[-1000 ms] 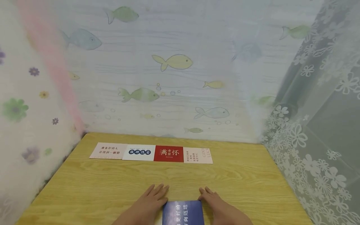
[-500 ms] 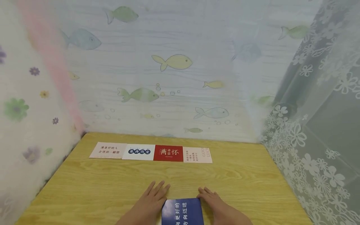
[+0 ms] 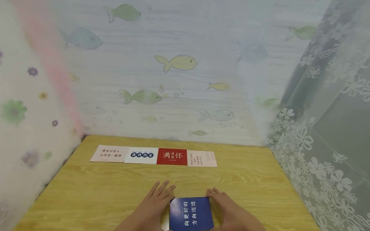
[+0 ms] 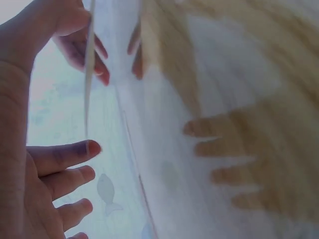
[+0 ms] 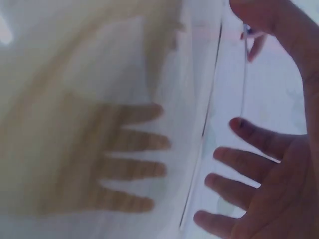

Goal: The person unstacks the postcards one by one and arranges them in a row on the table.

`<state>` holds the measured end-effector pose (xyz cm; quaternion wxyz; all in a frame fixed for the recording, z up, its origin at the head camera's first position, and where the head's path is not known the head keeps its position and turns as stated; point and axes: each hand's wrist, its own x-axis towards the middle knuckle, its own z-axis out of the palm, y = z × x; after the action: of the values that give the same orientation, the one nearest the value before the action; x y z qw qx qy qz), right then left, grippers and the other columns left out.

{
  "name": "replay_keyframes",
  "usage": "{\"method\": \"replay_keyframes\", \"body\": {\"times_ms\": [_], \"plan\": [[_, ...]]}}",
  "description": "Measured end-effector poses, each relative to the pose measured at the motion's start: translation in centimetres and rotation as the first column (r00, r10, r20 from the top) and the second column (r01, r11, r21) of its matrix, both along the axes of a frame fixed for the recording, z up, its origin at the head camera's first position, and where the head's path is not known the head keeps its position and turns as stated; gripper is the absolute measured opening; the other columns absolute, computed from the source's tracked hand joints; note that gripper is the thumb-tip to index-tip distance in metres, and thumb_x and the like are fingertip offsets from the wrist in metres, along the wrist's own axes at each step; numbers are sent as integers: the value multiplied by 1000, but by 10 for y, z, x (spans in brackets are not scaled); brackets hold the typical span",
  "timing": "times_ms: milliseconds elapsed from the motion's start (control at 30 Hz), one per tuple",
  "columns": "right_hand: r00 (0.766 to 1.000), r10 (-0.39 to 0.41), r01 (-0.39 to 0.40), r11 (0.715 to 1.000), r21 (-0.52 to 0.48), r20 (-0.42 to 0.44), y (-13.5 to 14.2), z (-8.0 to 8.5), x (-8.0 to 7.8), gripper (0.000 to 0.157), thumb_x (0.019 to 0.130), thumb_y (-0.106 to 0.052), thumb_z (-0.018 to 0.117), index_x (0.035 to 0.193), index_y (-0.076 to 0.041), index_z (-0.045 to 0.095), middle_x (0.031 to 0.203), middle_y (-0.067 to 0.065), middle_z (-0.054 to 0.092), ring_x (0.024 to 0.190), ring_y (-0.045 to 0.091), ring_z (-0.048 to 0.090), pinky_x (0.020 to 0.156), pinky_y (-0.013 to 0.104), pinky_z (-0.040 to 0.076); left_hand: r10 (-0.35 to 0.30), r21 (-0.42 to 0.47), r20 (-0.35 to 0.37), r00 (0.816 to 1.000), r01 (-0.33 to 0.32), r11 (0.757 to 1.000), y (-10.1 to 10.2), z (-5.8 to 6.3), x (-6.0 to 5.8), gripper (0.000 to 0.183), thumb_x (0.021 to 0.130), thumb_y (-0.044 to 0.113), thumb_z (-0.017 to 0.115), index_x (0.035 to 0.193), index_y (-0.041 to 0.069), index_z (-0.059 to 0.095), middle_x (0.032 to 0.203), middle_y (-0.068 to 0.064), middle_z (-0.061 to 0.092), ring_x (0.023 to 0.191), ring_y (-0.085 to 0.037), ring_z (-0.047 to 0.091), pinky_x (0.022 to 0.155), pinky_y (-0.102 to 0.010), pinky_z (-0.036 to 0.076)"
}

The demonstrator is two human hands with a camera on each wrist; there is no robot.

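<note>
A blue card (image 3: 190, 214) with white writing is held low at the near middle of the table. My left hand (image 3: 151, 205) holds it at its left side, with the thumb at the near corner and the index finger at the far one. My right hand (image 3: 226, 208) grips the right side the same way. In the left wrist view the card (image 4: 89, 84) appears edge-on, raised off the tabletop between thumb and index fingertip; the other fingers spread apart. The right wrist view likewise has the thin card (image 5: 244, 84) between thumb and index finger.
On the yellow wood-grain table (image 3: 245, 179) several cards lie in a row: a pale pink one (image 3: 110, 154), a white one (image 3: 141, 155), a red one (image 3: 171, 157) and another pink one (image 3: 202, 158). A fish-print curtain (image 3: 179, 106) hangs behind; lace (image 3: 323, 166) borders the right.
The blue card and both hands have moved a little forward, away from the body, and more of the card shows. The thumbs have come into view at its near edge. The row of cards stays put.
</note>
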<state>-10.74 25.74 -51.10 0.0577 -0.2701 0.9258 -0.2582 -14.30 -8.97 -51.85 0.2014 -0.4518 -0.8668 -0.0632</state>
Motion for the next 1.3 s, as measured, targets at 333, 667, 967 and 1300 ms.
{"method": "replay_keyframes", "body": {"times_ms": [333,667,967,1300], "plan": [[998,11,-18,994,-112,-61,22,3,-7,97,69,-46,93,150,-17,48,157,10,47,144,40,41,111,44,46,-26,79,138,990,15,997,14,-1,-10,95,69,92,58,127,16,64,154,-7,50,150,-34,34,122,-54,19],[977,-41,18,994,-109,-208,39,-2,-17,105,54,-33,100,146,-14,53,150,12,54,138,42,48,109,48,45,-7,70,225,974,-9,998,39,4,-29,91,63,77,77,127,16,61,157,-11,46,150,-37,34,122,-60,25],[983,-146,134,985,-106,-113,64,-3,-35,104,57,-23,98,148,-12,51,154,14,50,143,45,41,108,59,43,-35,106,319,947,1,994,70,5,-60,97,67,74,77,139,12,57,163,-13,37,154,-36,25,124,-58,23],[980,-197,185,962,-201,-38,105,-12,-75,100,64,-15,94,151,-9,46,161,27,32,146,61,17,102,83,31,-52,166,337,940,-5,986,117,-1,-108,98,67,66,83,142,10,56,163,-17,34,152,-41,27,123,-58,24]]}}
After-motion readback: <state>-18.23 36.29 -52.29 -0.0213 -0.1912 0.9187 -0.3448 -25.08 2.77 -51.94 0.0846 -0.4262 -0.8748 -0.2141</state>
